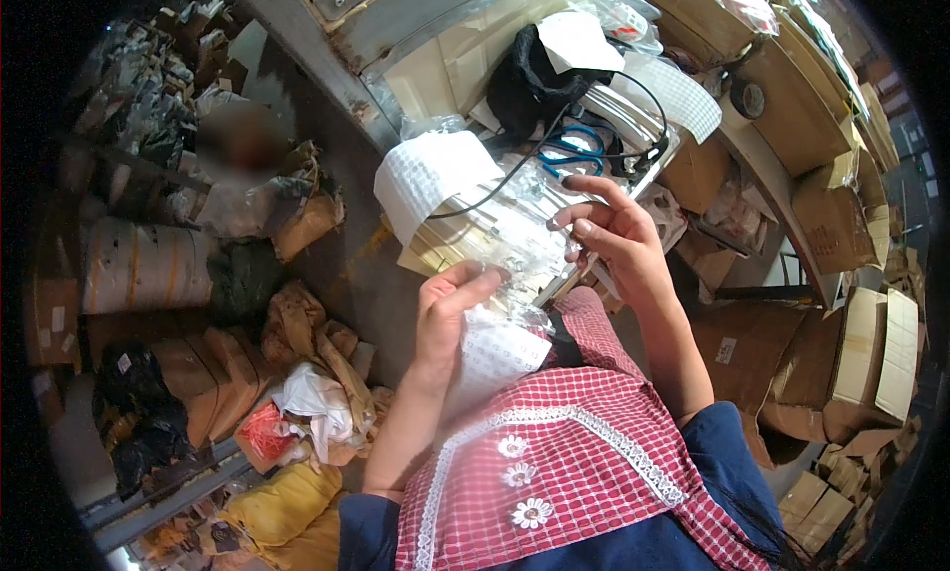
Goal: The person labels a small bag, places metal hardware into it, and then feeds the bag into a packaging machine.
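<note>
My left hand [450, 309] is closed in a pinch on a crinkled clear plastic bag [539, 259] in front of my body. My right hand [623, 239] is just across from it, thumb and forefinger drawn together at the bag's far side. Whatever lies between those right fingertips is too small to make out. Below the left fingers a white sheet with rows of small printed marks [503, 353] rests against my red checked apron [554, 452]. Another curled white sheet of labels [435, 180] lies on the work surface beyond the left hand.
Blue-handled scissors [574, 150], a black cable [515, 180] and a black fabric item [524, 81] lie at the back of the cluttered surface. A tape roll [747, 98] sits by cardboard boxes [821, 363] on the right. Bags and cartons pile up on the left; a blurred patch is there.
</note>
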`<state>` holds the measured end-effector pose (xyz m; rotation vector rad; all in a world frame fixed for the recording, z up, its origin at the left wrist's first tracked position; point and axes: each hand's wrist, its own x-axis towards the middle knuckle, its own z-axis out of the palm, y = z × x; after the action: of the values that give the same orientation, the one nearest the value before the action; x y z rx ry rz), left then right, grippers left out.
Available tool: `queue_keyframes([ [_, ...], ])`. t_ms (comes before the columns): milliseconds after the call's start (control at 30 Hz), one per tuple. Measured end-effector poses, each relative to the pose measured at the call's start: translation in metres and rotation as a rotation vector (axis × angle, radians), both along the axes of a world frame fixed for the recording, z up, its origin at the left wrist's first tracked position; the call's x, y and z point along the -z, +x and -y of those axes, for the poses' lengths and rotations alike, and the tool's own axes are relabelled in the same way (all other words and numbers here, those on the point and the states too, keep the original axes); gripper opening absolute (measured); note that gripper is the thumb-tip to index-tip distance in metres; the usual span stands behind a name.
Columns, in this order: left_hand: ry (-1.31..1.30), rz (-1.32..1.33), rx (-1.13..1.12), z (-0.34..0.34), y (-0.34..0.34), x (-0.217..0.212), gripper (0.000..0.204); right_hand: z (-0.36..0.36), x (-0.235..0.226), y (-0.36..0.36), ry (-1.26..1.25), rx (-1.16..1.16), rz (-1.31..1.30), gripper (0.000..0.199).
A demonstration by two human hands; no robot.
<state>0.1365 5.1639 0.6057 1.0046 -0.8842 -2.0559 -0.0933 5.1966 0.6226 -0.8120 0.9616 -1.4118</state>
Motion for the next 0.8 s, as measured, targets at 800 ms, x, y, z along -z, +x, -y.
queue_keyframes([
  [800, 0.757, -0.818, -0.179, -0.034, 0.052, 0.091, 0.050, -0.033, 0.124, 0.018, -0.221, 0.115, -1.158, 0.055],
])
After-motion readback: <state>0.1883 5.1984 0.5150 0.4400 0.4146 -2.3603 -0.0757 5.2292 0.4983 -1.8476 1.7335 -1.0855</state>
